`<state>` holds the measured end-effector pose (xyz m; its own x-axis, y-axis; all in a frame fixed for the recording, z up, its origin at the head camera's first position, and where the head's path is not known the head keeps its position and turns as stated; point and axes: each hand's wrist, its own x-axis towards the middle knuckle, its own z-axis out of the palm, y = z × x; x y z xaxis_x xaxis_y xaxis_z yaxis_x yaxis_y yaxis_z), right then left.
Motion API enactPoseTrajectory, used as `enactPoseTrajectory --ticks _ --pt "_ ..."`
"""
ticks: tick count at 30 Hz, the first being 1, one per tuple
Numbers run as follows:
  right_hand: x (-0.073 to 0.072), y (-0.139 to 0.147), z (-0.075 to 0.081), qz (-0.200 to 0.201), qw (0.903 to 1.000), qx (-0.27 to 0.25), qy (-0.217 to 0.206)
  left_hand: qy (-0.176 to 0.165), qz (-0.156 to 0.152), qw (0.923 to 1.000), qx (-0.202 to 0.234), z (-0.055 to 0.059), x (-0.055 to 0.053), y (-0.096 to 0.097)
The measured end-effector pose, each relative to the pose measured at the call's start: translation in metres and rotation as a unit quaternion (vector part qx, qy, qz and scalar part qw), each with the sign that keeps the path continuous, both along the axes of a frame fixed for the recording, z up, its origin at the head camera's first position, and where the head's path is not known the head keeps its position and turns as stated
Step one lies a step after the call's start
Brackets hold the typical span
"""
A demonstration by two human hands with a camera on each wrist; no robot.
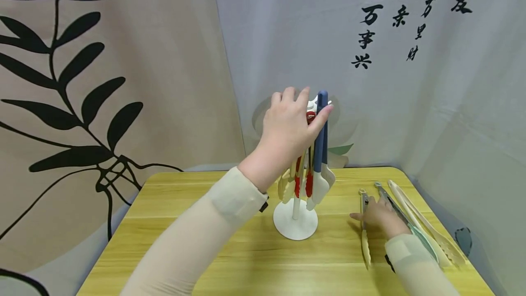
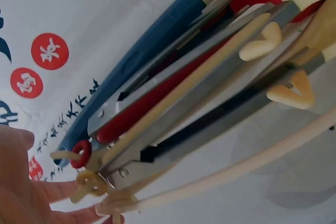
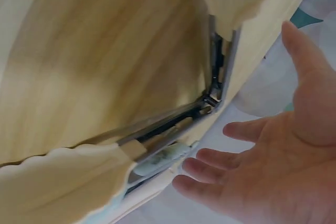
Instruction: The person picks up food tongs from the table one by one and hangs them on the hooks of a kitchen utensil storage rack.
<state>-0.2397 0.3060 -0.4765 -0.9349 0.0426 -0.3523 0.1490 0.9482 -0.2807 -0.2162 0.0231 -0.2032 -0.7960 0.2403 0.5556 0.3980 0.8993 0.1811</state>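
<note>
A white stand (image 1: 296, 223) on the table carries several hanging utensils. Among them are a blue-handled utensil with a pale head (image 1: 319, 150), red-tipped tongs (image 2: 157, 98) and cream-tipped tongs (image 2: 220, 119). My left hand (image 1: 287, 122) is at the top of the stand, its fingers extended beside the hanging loops; contact is hard to tell. Over the right side of the table, my right hand (image 1: 380, 216) has its fingers stretched out, nothing held. Just below it lie small cream-tipped tongs (image 1: 365, 241) and grey-handled tongs with pale green ends (image 1: 423, 239).
Long cream tongs (image 1: 431, 227) lie along the right edge of the wooden table (image 1: 197, 241). Behind stands a pale curtain (image 1: 287, 22) with dark leaf prints and black characters. The stand rises from a round base near the table's back.
</note>
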Motion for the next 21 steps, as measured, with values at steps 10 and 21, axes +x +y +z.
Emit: enactPoseTrajectory --ticks 10,21 --pt "0.003 0.0 -0.003 -0.005 0.9997 0.022 -0.014 -0.004 0.046 0.9982 -0.037 0.0 -0.001 0.015" --pt "0.003 -0.002 -0.002 -0.014 0.9991 0.026 -0.031 0.014 0.057 0.9957 -0.071 -0.003 -0.003 0.017"
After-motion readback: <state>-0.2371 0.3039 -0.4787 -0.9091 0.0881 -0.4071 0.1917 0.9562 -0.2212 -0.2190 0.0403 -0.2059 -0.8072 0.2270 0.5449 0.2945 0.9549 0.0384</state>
